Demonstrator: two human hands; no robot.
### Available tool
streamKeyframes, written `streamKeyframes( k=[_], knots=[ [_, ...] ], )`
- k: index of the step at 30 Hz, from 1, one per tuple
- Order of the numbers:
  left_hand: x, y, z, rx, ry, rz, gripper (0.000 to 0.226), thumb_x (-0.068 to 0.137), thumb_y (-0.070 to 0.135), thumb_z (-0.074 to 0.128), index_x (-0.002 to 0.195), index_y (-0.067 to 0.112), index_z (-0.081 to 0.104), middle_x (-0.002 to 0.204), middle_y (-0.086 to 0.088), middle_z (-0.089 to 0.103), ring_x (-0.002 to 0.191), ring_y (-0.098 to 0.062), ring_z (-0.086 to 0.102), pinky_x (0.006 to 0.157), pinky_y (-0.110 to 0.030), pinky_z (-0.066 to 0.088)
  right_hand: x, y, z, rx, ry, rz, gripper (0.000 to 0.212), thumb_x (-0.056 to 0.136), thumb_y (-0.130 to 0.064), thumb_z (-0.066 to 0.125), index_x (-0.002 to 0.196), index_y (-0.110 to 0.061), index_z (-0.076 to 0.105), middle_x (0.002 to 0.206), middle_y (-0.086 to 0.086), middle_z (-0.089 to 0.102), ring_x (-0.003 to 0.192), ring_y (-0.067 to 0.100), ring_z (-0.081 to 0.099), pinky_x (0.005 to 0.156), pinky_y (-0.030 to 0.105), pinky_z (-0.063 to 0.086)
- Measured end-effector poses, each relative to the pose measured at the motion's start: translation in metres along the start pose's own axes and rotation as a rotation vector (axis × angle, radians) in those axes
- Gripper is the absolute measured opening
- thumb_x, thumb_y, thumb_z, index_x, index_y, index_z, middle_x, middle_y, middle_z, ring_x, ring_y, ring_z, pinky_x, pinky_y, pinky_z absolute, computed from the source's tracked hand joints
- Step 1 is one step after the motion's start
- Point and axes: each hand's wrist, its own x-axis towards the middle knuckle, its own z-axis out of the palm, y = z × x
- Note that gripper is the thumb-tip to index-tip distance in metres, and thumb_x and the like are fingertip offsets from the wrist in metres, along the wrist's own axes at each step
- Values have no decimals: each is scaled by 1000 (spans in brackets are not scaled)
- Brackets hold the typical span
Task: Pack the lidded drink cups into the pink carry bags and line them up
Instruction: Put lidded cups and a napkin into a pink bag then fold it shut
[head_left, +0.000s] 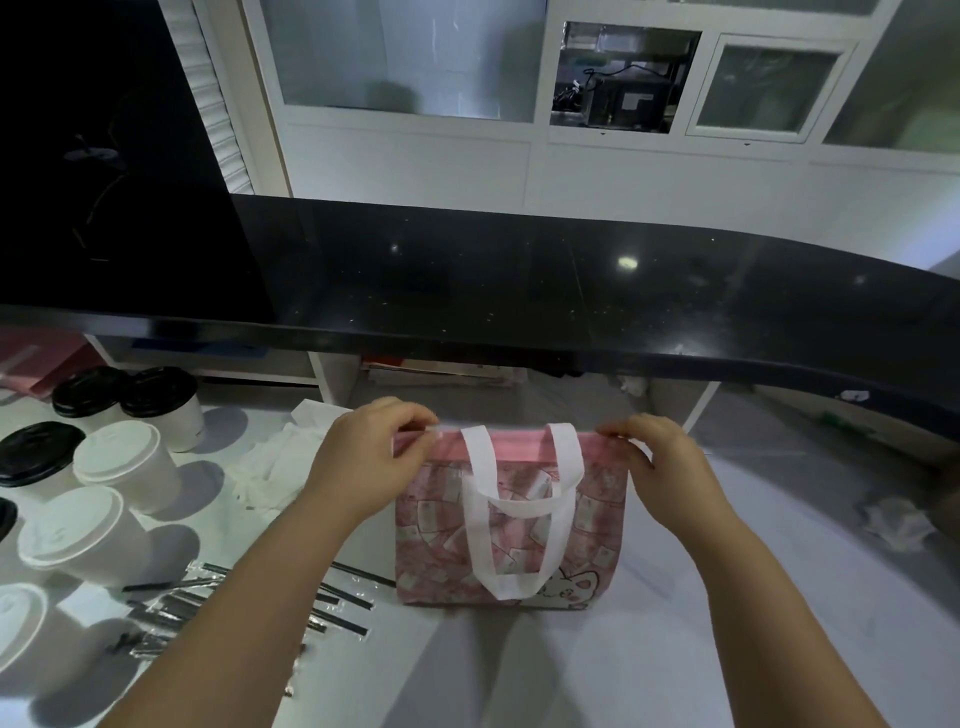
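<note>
Bag (511, 525) is pinched at its top corners by left hand (358, 457) and right hand (660, 467), so I'd tug the mouth wide before any cup (124, 462) goes in.

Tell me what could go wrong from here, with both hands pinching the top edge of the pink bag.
1. The pink bag looks soft and flat, held up only by the left hand and right hand at its top corners; releasing either to fetch a cup may let it slump shut.
2. The lidded cups stand crowded at the left; reaching in could tip a neighbour.
3. The wrapped straws lie beside the left forearm and could be swept aside.
</note>
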Motion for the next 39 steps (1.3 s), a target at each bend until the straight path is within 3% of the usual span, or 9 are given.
streamKeyframes(
  k=[3, 6, 10, 13, 18, 22, 24, 33, 39],
  knots=[
    [9, 22, -1, -66, -4, 69, 28, 88, 38, 64, 115, 29, 67, 107, 14, 63, 99, -4, 57, 85, -25, 47, 3, -23, 4, 120, 64, -167, 25, 92, -11, 62, 114, -19, 69, 106, -14, 58, 105, 7, 48, 90, 23, 38],
    [19, 47, 20, 125, -156, 167, 33, 89, 48, 58, 118, 34, 64, 110, 14, 63, 104, -9, 55, 92, -35, 42, 12, -43, 28, -65, -80, -306, 30, 84, -24, 71, 113, -23, 69, 105, -11, 63, 101, 13, 52, 87, 31, 41],
    [15, 52, 48, 296, -169, 157, 20, 96, 35, 49, 110, 35, 64, 104, 11, 63, 102, -13, 52, 92, -33, 31, 10, -46, 52, -214, -1, -281, 13, 82, -23, 60, 86, -18, 72, 84, -3, 68, 83, 23, 58, 73, 32, 34],
    [11, 50, 52, 301, -88, 166, 16, 96, 32, 49, 100, 33, 65, 97, 12, 64, 97, -12, 53, 91, -31, 26, 6, -44, 59, -175, 140, -317, 27, 77, -28, 45, 68, -19, 68, 68, -7, 66, 67, 20, 59, 66, 29, 33],
    [4, 34, 37, 231, -84, 207, 23, 91, 49, 55, 103, 32, 67, 98, 15, 66, 98, -10, 54, 93, -30, 24, 3, -31, 41, -122, 116, -423, 19, 84, -34, 59, 86, -23, 75, 82, -12, 70, 80, 9, 59, 80, 25, 36],
    [-7, 9, 11, 118, -57, 217, 29, 87, 41, 64, 112, 28, 69, 103, 11, 71, 99, -16, 61, 92, -38, 37, -11, -12, 12, 159, -10, -237, 24, 86, -21, 70, 110, -22, 72, 103, -17, 64, 94, -6, 54, 88, 7, 38],
    [-9, -1, 8, 130, -38, 177, 25, 86, 35, 67, 109, 26, 71, 101, 9, 72, 97, -17, 64, 90, -40, 42, -13, -4, 11, 168, -55, -99, 30, 87, -12, 68, 113, -27, 70, 100, -19, 62, 94, -1, 57, 82, 15, 45],
    [-1, 8, 22, 162, 74, 60, 7, 90, 23, 65, 95, 23, 70, 93, 8, 70, 93, -18, 58, 86, -28, 32, 1, -12, 30, -22, 182, -80, 20, 83, 5, 62, 81, -12, 72, 77, -9, 56, 79, 18, 51, 71, 32, 46],
    [-12, -21, 18, -61, 75, -38, 22, 89, 22, 66, 110, 19, 68, 100, 12, 65, 93, -9, 58, 82, -24, 46, -6, 11, 25, 233, 146, 145, 24, 92, -6, 60, 102, -24, 72, 97, -10, 65, 88, 2, 54, 70, 9, 39]
  ],
)
